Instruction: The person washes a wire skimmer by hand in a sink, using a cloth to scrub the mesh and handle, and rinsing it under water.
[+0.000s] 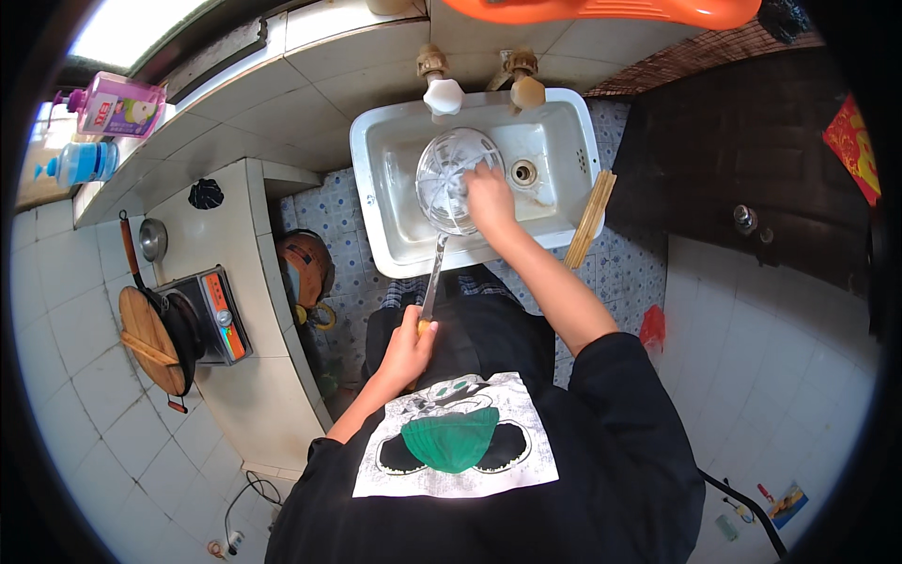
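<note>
In the head view, my left hand [414, 344] grips the wooden-ended handle of a round metal strainer or ladle [444, 180], which is held over the white sink [394, 257]. The strainer's bowl looks wet and whitish, with suds or water on it. My right hand [488, 194] rests against the right side of the bowl, fingers bent; whether it holds a cloth or scrubber there cannot be told. Beside the bowl, the drain [523, 173] shows in the basin. Several wooden chopsticks [590, 218] lie across the sink's right rim.
Two tap handles [443, 97] stick out above the sink's back rim. An orange plastic basin [613, 10] is beyond them. At left, a wok with a wooden lid [149, 338] sits on a stove [224, 317]. Bottles [123, 106] line the ledge; a dark cabinet [733, 169] stands right.
</note>
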